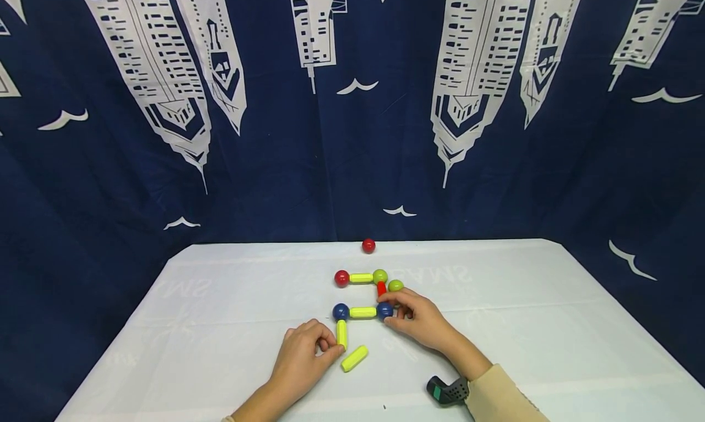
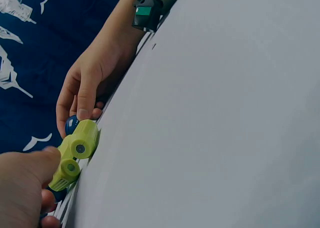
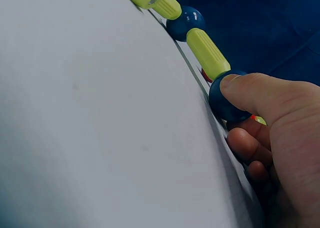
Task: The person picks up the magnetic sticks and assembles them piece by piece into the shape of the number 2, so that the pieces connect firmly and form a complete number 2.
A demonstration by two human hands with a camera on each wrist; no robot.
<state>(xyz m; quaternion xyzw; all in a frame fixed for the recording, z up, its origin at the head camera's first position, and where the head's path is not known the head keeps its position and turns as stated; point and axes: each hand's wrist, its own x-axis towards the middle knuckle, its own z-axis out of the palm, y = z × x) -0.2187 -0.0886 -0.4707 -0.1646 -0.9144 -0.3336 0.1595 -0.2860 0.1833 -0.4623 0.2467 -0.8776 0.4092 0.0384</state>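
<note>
Magnetic rods and balls form a zigzag chain on the white table. My left hand (image 1: pixel 305 356) pinches the yellow-green rod (image 1: pixel 342 334) that points toward me from the left blue ball (image 1: pixel 341 312). A second yellow-green rod (image 1: pixel 363 312) joins that ball to the right blue ball (image 3: pixel 225 98). My right hand (image 1: pixel 421 321) grips the right blue ball, its thumb on the ball and its index finger at the red rod (image 1: pixel 382 288). Beyond, a green ball (image 1: pixel 380 277), a yellow-green rod (image 1: pixel 361 278) and a red ball (image 1: pixel 342 279) continue the chain.
A loose yellow-green rod (image 1: pixel 354 358) lies beside my left fingertips. Another green ball (image 1: pixel 395 285) sits just behind my right hand. A single red ball (image 1: pixel 368 246) is at the far table edge, before a dark blue patterned curtain (image 1: pixel 330 165). A black band (image 1: pixel 447 390) is on my right wrist.
</note>
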